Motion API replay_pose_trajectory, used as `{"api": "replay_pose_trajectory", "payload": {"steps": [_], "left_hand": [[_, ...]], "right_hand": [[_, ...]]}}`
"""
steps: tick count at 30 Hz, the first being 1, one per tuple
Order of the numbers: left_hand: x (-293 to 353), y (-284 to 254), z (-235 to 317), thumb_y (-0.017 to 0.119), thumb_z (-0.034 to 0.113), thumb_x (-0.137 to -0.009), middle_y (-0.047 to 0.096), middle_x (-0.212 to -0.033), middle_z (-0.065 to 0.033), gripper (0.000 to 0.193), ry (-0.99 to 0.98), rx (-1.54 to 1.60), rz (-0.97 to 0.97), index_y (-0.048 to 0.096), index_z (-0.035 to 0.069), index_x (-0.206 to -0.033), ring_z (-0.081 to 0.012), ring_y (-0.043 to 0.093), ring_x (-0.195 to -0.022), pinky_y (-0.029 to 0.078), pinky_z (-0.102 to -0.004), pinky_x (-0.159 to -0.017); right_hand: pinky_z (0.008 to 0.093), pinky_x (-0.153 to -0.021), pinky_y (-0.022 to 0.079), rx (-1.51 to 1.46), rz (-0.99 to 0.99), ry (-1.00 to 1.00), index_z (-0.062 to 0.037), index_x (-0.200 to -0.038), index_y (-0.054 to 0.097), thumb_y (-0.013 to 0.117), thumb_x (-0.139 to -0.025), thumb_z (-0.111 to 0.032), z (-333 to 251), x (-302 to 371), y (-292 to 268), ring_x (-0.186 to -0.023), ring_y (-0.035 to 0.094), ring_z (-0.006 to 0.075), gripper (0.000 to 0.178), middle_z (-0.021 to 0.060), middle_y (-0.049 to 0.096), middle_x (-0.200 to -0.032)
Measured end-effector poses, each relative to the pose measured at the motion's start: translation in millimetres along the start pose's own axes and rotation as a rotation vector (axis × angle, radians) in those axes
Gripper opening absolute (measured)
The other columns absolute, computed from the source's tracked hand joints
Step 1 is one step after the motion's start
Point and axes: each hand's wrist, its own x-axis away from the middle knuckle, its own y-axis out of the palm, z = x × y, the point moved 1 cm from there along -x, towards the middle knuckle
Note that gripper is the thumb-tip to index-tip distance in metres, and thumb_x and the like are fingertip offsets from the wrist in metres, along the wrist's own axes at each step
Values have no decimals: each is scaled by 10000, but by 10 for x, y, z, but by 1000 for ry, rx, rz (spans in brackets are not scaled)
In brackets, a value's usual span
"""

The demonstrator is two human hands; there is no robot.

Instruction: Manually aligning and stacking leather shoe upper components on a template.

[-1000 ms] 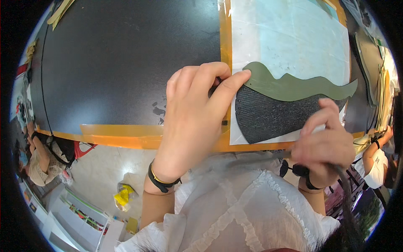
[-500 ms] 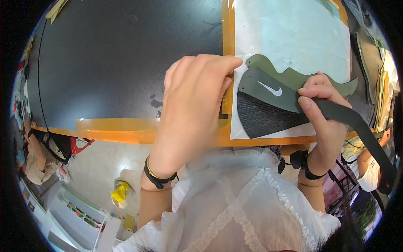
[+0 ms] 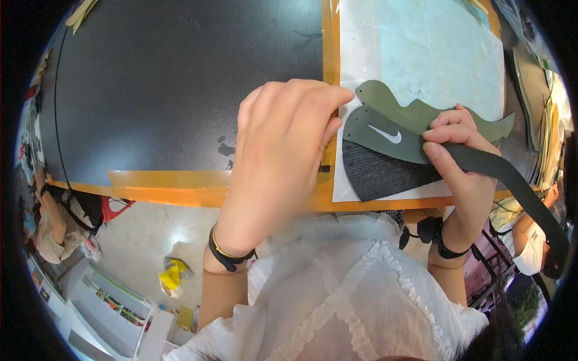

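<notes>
My right hand [image 3: 460,150] pinches a long dark green strip [image 3: 400,144] between thumb and fingers. Its broad rounded end carries a white curved tick mark and small holes; the narrow end bends away to the right. A black ribbed piece [image 3: 385,174] shows under its near edge; whether they are joined, I cannot tell. Just beyond lies an olive green cut piece [image 3: 409,110] with a wavy edge. My left hand [image 3: 283,138] hovers beside the strips' left ends, fingers bent, index fingertip and thumb apart with nothing visible between them. Its palm side is hidden.
White and pale blue sheets [image 3: 442,54] lie under the pieces, edged by orange tape [image 3: 330,48] on a black table [image 3: 180,90]. Stacked flat sheets [image 3: 545,138] stand at the right. A yellow-and-clear plastic bag [image 3: 174,277] is on the floor; other people are at both sides.
The left hand has shifted very slightly right. My right thumb and fingers have moved a little left along the dark green strip, and its broad end sits slightly lower.
</notes>
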Motion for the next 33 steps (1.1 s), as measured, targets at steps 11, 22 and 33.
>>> {"api": "replay_pose_trajectory", "payload": {"steps": [11, 22, 33], "left_hand": [[-4, -22, 13, 684, 52, -816, 638, -1027, -79, 285, 14, -22, -16, 626, 80, -1094, -277, 576, -933, 406, -382, -863], [4, -4, 19, 754, 130, -768, 622, -1023, -72, 324, 6, -21, -31, 636, 78, -1065, -263, 565, -914, 393, -378, -861], [-7, -15, 30, 761, 126, -753, 597, -979, -42, 285, 22, -21, -22, 664, 114, -1021, -242, 552, -887, 391, -372, -824]], "right_hand": [[473, -1094, 314, 20, 7, -3, -26, -815, 723, 744, -731, -70, 1, 3, 9, -889, 627, 196, 97, 59, 666, -823], [476, -1097, 306, 20, -1, 5, -42, -816, 728, 752, -731, -84, 8, 7, 10, -885, 626, 194, 97, 50, 668, -822], [472, -1087, 315, 56, -14, -33, -44, -808, 728, 759, -717, -83, 15, -6, 13, -881, 623, 195, 103, 53, 653, -805]]}}
